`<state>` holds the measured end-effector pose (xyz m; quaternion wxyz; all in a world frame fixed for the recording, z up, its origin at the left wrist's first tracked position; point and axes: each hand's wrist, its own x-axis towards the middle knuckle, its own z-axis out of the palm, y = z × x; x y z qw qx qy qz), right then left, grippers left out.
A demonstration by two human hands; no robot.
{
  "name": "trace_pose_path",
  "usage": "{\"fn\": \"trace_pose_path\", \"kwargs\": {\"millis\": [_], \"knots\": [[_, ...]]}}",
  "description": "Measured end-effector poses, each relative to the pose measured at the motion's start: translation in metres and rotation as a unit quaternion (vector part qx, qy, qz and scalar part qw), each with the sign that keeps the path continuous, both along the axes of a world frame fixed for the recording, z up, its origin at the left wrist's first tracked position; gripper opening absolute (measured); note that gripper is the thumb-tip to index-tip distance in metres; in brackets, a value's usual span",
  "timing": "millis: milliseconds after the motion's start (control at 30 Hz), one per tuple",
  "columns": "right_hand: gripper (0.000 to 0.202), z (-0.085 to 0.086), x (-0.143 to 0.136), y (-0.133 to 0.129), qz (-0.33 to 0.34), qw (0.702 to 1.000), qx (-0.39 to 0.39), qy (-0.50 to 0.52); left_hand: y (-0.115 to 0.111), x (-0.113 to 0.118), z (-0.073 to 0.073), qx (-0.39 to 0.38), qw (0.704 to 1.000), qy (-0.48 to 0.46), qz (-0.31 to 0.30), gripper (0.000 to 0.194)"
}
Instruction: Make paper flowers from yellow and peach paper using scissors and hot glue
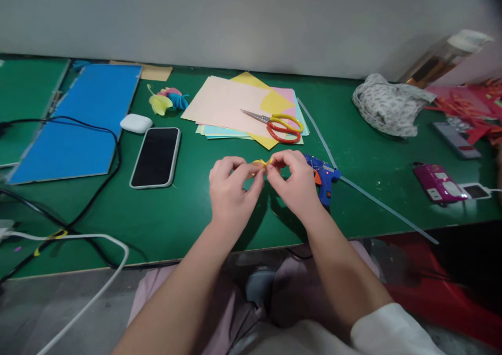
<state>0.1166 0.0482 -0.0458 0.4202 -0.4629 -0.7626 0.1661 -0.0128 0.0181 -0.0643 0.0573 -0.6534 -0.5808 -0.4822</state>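
Between the fingertips of both hands is a small curled piece of yellow paper [262, 162], held above the table's front half. My left hand [235, 185] pinches it from the left, and my right hand [292, 180] pinches its right end; the fingers hide part of it. Just right of my right hand lies a blue glue gun [324, 176] with an orange trigger, partly covered by that hand. Beyond the hands, scissors [280, 125] with yellow and red handles rest on a stack of coloured paper [223, 99].
A long translucent glue stick [388, 208] crosses the table at right. On the left are a phone [156, 158], a white earbud case [136, 123], paper petals [160, 103], a blue board [86, 119] and black cables [113, 172]. A patterned cloth bundle [388, 104] and a purple box [439, 182] lie right.
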Motion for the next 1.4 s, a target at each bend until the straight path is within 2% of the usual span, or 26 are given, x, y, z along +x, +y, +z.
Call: {"fn": "trace_pose_path", "kwargs": {"millis": [1100,1300,1400], "knots": [[0.012,-0.0007,-0.0015,0.0009,-0.018,1.0,-0.021,0.009,-0.0006,0.0015,-0.0015,-0.004,1.0,0.005,-0.027,0.007],[0.01,-0.0019,-0.0014,0.0012,-0.009,0.998,-0.041,0.038,-0.0004,0.0016,0.0006,0.002,1.0,-0.006,-0.008,0.008],[0.006,-0.0011,-0.0003,0.0004,0.002,0.997,-0.058,0.055,-0.0002,0.0005,0.0032,-0.027,0.998,-0.049,0.004,0.009]]}}
